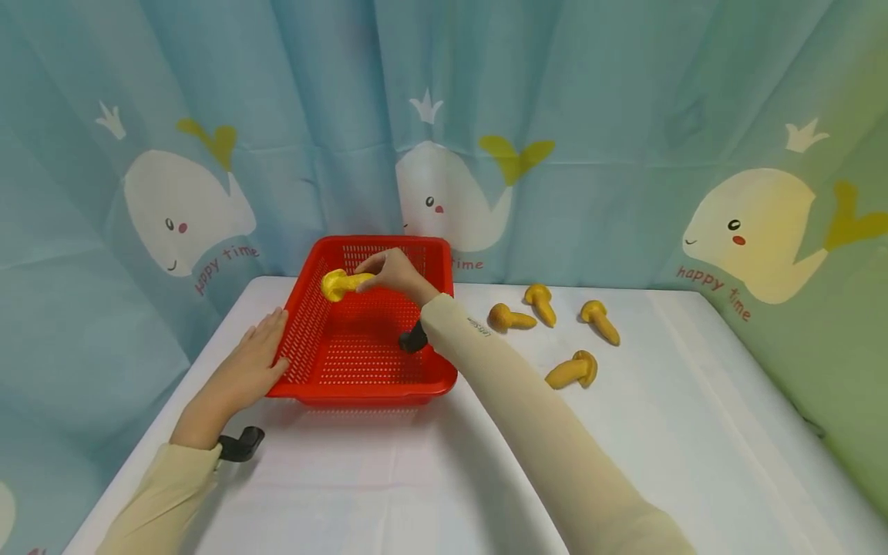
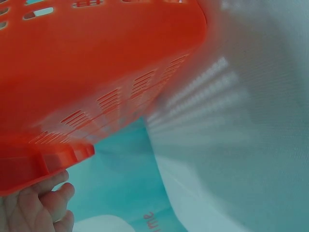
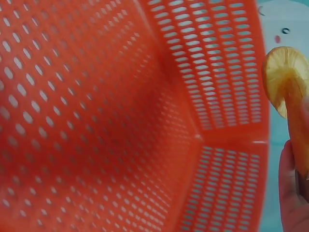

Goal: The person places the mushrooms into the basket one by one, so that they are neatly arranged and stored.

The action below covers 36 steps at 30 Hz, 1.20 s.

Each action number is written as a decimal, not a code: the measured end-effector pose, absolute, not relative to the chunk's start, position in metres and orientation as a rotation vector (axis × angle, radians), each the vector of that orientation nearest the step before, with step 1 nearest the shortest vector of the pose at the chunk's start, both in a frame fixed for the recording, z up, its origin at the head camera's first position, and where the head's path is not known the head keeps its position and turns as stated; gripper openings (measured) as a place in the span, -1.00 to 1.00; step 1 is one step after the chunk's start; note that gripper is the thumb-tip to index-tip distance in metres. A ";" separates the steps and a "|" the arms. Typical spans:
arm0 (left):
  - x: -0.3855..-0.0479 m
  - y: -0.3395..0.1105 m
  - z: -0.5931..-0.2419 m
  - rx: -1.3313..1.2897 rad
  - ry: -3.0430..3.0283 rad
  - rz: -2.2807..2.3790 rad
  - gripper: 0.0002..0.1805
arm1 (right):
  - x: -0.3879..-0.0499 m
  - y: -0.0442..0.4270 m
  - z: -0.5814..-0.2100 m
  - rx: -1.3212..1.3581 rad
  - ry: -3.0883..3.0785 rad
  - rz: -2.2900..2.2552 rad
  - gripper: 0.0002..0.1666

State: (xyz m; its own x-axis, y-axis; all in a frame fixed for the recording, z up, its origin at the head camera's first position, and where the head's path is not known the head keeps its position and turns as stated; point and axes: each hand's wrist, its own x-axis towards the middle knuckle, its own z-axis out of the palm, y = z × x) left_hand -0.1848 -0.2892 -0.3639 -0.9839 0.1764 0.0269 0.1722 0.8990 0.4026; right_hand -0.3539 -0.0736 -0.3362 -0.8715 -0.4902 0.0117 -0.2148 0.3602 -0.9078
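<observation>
Over the red plastic basket (image 1: 375,390), my right hand (image 1: 397,276) pinches a yellow mushroom (image 1: 338,284) by its stem, with the cap pointing left. The right wrist view shows the gilled underside of this mushroom (image 3: 285,72) beside the basket wall (image 3: 217,63). My left hand (image 1: 253,362) rests along the basket's left rim, its fingers extended and its thumb near the front corner. In the left wrist view, the fingers (image 2: 55,200) touch the rim from below. No mushrooms show on the visible part of the basket floor; my right forearm hides some of it.
To the right of the basket, several more mushrooms lie on the white table (image 1: 694,432), including a mushroom (image 1: 509,317) near the basket and a mushroom (image 1: 574,371) partly behind my right sleeve. A blue whale-print curtain (image 1: 590,223) hangs behind the table.
</observation>
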 end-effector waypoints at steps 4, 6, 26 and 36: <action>-0.185 -0.290 -0.365 0.295 3.053 0.641 -0.17 | -0.353 -0.086 -0.350 -0.609 2.348 -1.516 -0.71; -0.185 -0.291 -0.366 0.302 3.054 0.635 -0.18 | -0.351 -0.091 -0.355 -0.604 2.368 -1.486 -0.72; -0.184 -0.288 -0.364 0.243 3.057 0.609 -0.16 | -0.350 -0.099 -0.375 -0.558 2.396 -1.159 -0.69; -0.183 -0.290 -0.365 0.258 3.056 0.615 -0.17 | -0.392 -0.102 -0.406 -0.303 2.383 -1.012 -0.69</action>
State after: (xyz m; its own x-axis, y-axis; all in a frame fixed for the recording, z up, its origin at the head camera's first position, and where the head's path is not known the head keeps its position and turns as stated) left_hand -0.1834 -0.2895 -0.3652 -0.9863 0.1637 0.0194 0.1585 0.9092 0.3850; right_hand -0.3924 -0.1017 -0.4057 -0.8351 -0.3954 -0.3824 0.0004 0.6947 -0.7193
